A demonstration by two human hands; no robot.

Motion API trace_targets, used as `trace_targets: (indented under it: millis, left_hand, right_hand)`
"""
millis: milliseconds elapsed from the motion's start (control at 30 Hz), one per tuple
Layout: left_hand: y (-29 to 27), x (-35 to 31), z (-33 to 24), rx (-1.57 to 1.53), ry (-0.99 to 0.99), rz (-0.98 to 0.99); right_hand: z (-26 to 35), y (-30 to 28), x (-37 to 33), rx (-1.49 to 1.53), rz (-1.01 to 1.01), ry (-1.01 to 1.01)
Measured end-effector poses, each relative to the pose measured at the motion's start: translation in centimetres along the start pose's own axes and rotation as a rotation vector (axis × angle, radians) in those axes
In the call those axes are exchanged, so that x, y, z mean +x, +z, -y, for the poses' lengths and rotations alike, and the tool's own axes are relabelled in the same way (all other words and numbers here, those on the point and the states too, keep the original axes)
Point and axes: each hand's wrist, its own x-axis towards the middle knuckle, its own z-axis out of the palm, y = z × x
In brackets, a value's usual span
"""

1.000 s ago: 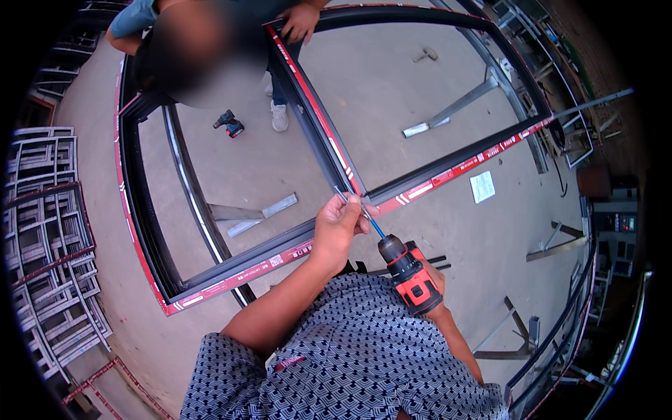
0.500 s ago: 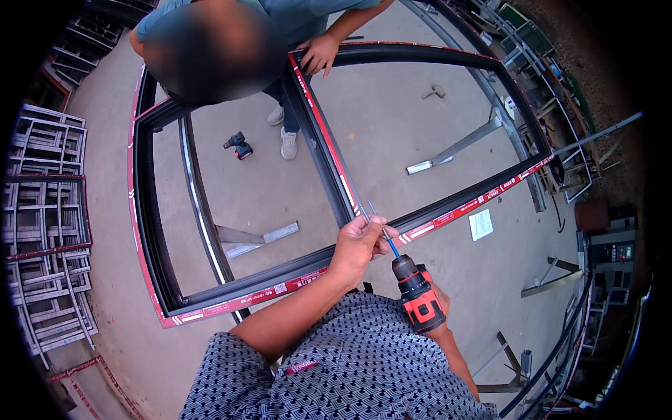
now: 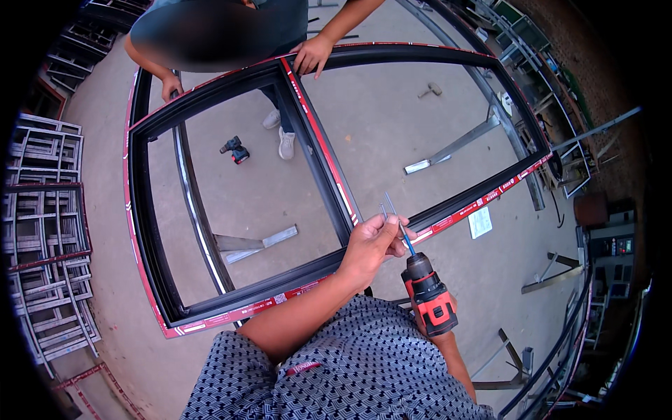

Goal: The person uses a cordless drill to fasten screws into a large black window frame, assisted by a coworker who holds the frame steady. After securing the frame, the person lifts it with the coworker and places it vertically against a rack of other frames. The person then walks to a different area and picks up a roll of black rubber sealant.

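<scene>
My left hand (image 3: pixel 371 246) is closed in a pinch around thin metal rods (image 3: pixel 390 203) that stick up past the fingertips; whether they are long screws I cannot tell. Behind the red and black cordless drill (image 3: pixel 435 311), my right hand (image 3: pixel 445 339) grips it, largely hidden by the drill body. The drill's blue bit (image 3: pixel 411 245) points up and reaches the left fingers. Both hands are at the near edge of a large black window frame (image 3: pixel 238 297) with red protective tape, close to where its middle bar (image 3: pixel 318 140) joins.
Across the frame, a co-worker's hands (image 3: pixel 313 54) rest on its far side. Metal supports (image 3: pixel 199 210) stand under it. A second cordless drill (image 3: pixel 235 150) and a mallet (image 3: pixel 430 89) lie on the floor. Stacked frames (image 3: pixel 47 231) line the left; a white sheet (image 3: pixel 481 222) lies right.
My hands, with the rods and drill, have shifted slightly right. The co-worker's head has moved back and up, and their other hand now shows on the frame at the left.
</scene>
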Motion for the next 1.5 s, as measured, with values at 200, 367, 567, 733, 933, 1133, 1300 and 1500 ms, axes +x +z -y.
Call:
trace_targets:
  millis: [200, 367, 567, 733, 933, 1133, 1300, 1500]
  left_hand:
    - [-0.5, 0.2, -0.4, 0.091, 0.038, 0.006]
    - [-3.6, 0.0, 1.3, 0.364, 0.165, -0.067]
    - [-6.3, 0.5, 1.9, 0.822, 0.481, -0.161]
    - [-6.2, 2.5, 0.1, 1.137, 0.72, -0.127]
    - [-6.2, 5.4, 0.4, 1.223, 0.819, -0.1]
    - [-6.9, 6.0, 1.7, 1.338, 0.734, -0.056]
    - [-7.0, 6.0, 1.7, 1.376, 0.683, -0.068]
    - [-6.9, 6.3, 2.1, 1.377, 0.714, -0.122]
  right_hand:
    - [2.7, -1.6, 1.2, -0.141, 0.009, 0.102]
    - [3.9, -2.7, 2.5, -0.061, -0.074, 0.21]
    - [4.9, -3.0, 5.5, 0.301, -0.319, 0.195]
    - [4.2, -2.2, 7.2, 0.457, -0.422, 0.277]
    - [2.6, -1.1, 8.1, 0.535, -0.448, 0.271]
    - [2.6, -1.1, 8.7, 0.6, -0.457, 0.241]
    - [1.8, -0.7, 8.7, 0.728, -0.419, 0.213]
    - [1.2, -2.4, 9.2, 0.705, -0.238, 0.111]
